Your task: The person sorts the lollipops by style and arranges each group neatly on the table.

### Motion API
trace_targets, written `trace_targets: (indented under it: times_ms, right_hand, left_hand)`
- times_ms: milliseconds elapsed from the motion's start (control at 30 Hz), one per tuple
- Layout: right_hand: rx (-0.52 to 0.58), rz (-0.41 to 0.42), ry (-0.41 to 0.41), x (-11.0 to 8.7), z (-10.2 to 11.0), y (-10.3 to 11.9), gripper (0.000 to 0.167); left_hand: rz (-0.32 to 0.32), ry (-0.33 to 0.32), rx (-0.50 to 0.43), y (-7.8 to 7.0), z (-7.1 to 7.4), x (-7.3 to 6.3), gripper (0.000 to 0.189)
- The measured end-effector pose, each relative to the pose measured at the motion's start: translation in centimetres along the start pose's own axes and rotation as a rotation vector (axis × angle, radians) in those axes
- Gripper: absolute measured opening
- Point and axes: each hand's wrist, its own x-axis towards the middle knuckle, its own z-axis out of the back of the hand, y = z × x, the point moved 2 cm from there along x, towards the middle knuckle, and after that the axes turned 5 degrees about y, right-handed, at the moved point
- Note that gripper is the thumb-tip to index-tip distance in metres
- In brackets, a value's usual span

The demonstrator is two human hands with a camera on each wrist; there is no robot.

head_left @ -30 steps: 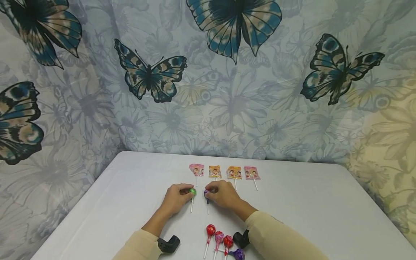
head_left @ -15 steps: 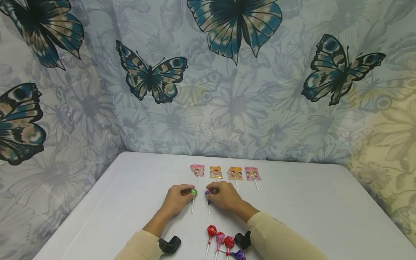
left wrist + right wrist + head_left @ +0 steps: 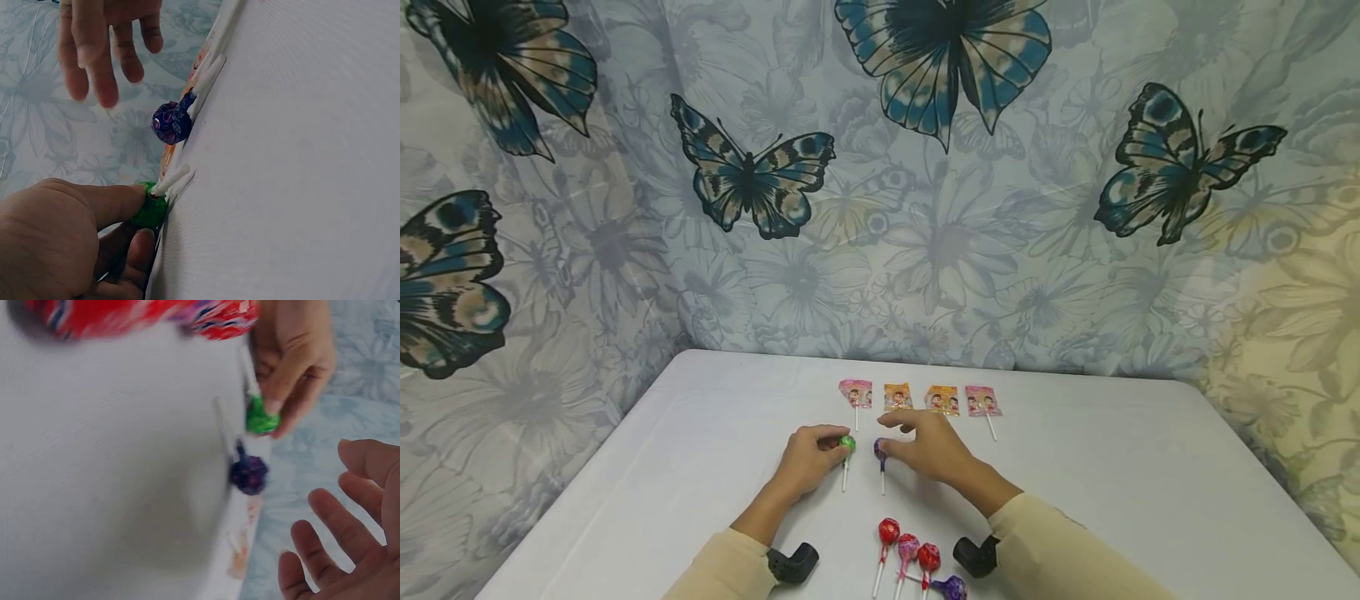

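Between thumb and fingers, my left hand [image 3: 808, 458] pinches the head of a green lollipop [image 3: 150, 209], whose white stick points toward me on the table. Just right of it lies a purple lollipop [image 3: 249, 475], also stick toward me. My right hand [image 3: 931, 446] is beside the purple lollipop with fingers spread apart; both wrist views show a gap between them. Behind the hands runs a row of flat-wrapped lollipops, among them a pink one [image 3: 856, 393] at the left and another pink one [image 3: 982, 400] at the right.
Nearer to me on the white table [image 3: 625, 500] lie a red lollipop [image 3: 888, 531], a pink lollipop [image 3: 907, 547], a second red lollipop [image 3: 928, 557] and a purple one [image 3: 953, 587] lying crosswise. A butterfly-patterned cloth [image 3: 940, 275] hangs behind the table.
My right hand has let go of the purple lollipop, its fingers spreading and the hand shifting slightly right. The left hand keeps its pinch on the green lollipop.
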Motion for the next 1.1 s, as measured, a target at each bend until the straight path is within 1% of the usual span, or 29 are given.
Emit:
trace_targets:
  times_ms: [167, 367, 600, 833, 967, 1100]
  right_hand:
    - [0.038, 0.048, -0.051, -1.4, 1.7, 1.6, 0.026]
    - [0.077, 0.115, -0.109, -3.9, 4.3, 3.2, 0.027]
    - [0.084, 0.128, -0.149, -7.2, 6.0, 4.2, 0.030]
    - [0.051, 0.197, -0.214, -10.7, 6.3, 4.5, 0.031]
    - [0.045, 0.249, -0.271, -12.5, 5.9, 4.5, 0.034]
    - [0.052, 0.276, -0.306, -13.9, 5.1, 4.1, 0.040]
  left_hand:
    - [0.011, 0.008, -0.002, 0.0, -0.2, 0.1, 0.025]
    - [0.012, 0.003, -0.004, 0.0, -0.2, 0.2, 0.025]
    - [0.031, -0.003, 0.010, 0.3, -0.3, 0.0, 0.025]
    - [0.022, -0.004, 0.011, 0.3, -0.3, -0.2, 0.024]
    - [0.021, -0.007, 0.017, 0.1, -0.3, -0.2, 0.025]
    - [0.027, -0.009, 0.019, 0.0, -0.2, -0.1, 0.025]
